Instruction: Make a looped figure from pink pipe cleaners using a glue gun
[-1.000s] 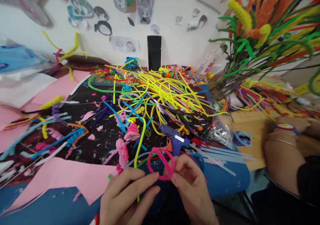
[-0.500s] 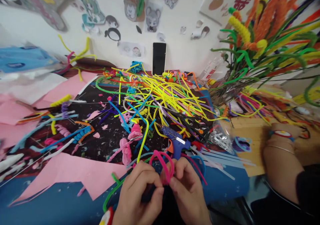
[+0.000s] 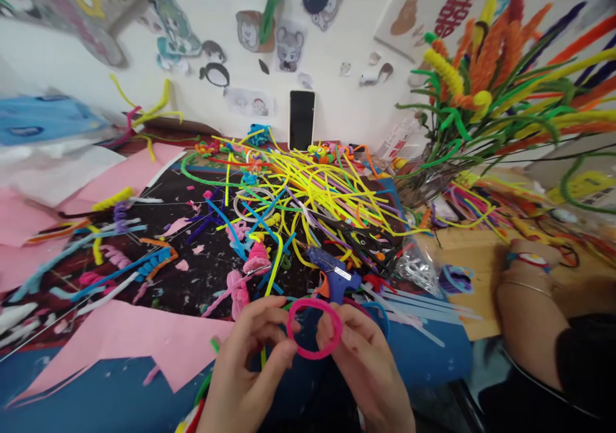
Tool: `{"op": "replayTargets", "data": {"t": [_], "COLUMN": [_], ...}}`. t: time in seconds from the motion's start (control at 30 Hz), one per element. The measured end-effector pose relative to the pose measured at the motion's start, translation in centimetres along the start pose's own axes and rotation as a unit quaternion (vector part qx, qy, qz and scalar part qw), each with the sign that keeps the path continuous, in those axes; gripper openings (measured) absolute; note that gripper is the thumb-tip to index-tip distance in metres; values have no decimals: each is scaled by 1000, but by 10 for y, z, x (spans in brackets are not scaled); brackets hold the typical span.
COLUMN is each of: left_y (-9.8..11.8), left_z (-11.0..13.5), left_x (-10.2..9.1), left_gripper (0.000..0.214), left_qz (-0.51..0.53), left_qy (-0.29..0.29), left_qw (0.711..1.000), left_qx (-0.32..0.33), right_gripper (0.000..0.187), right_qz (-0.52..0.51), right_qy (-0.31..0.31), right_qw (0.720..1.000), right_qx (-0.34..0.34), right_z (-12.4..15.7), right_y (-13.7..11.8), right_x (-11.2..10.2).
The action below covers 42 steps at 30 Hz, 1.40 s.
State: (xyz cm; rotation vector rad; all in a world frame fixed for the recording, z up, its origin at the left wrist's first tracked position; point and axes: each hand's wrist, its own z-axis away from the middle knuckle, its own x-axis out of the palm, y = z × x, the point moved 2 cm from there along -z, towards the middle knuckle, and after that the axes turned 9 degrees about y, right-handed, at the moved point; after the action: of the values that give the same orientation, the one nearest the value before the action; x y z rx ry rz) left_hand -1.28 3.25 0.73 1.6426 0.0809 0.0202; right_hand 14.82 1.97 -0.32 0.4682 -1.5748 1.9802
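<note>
A ring bent from a bright pink pipe cleaner (image 3: 314, 355) is held upright just off the table's front edge, its round opening facing me. My left hand (image 3: 255, 362) has thumb and fingers at the ring's left side. On its right side, my right hand (image 3: 363, 356) pinches the ring, with fingertips reaching behind and into the loop. Right behind the ring lies a blue glue gun (image 3: 341, 280) with an orange trigger. Pink coiled pipe-cleaner pieces (image 3: 257, 258) lie beyond my left hand.
Yellow pipe cleaners (image 3: 317, 183) heap across the middle, with black-handled scissors (image 3: 360, 233) among them. Pink felt (image 3: 144, 337) covers the front left. A phone (image 3: 301, 120) leans on the wall. Bundled pipe-cleaner stems (image 3: 481, 86) stand right. Another person's arm (image 3: 529, 305) rests at right.
The pink pipe cleaner was a loose double loop between my fingertips; now it is a single-looking round ring. My left hand has opened wider and moved to its left side. The view shifted slightly.
</note>
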Motion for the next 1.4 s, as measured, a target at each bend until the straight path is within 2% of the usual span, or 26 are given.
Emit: {"op": "replayTargets", "data": {"t": [0.1,0.17,0.23,0.37,0.5,0.63,0.77,0.83,0.9,0.97,1.03,1.1,1.17,1.27,1.4], "left_y": [4,4,2,-4,1,13,20,19,15,9,3,-1,-3,-1,2], "left_z": [3,3,2,2,3,2,0,1,3,5,7,9,9,9,16], "left_x": [8,9,7,1,-3,-7,-15,-18,-21,-23,-24,-23,-22,-22,-22], "left_gripper": [23,17,16,17,28,25,15,11,9,7,6,7,8,8,12], "left_qz": [83,89,68,-17,-98,-149,-166,-153,-127,-86,-24,47,100,155,187], "left_qy": [29,53,49,37,28,-24,-77,-93,-94,-97,-99,-100,-112,-140,-181], "left_qw": [992,989,992,999,980,943,926,936,956,978,993,993,982,966,955], "left_qx": [-95,-110,-91,12,171,296,330,304,248,162,55,-43,-110,-155,-141], "right_gripper": [11,10,11,15,13,14,16,16,15,13,11,11,10,8,13], "right_qz": [46,107,176,266,331,391,427,429,414,391,376,374,376,363,308], "right_qy": [12,23,55,152,191,188,142,113,82,45,8,-19,-27,-33,-65], "right_qw": [998,990,972,926,888,862,864,877,896,912,919,918,916,920,940], "right_qx": [-35,-88,-147,-221,-256,-261,-227,-185,-139,-114,-116,-129,-135,-143,-130], "right_z": [1,2,5,9,11,13,14,15,17,20,24,28,31,34,34], "right_y": [1,2,2,1,-2,-9,-18,-23,-28,-31,-33,-33,-30,-24,-19], "right_x": [-5,-7,-7,-5,-2,-5,-5,-4,-4,-3,-2,-1,-2,-3,-4]}}
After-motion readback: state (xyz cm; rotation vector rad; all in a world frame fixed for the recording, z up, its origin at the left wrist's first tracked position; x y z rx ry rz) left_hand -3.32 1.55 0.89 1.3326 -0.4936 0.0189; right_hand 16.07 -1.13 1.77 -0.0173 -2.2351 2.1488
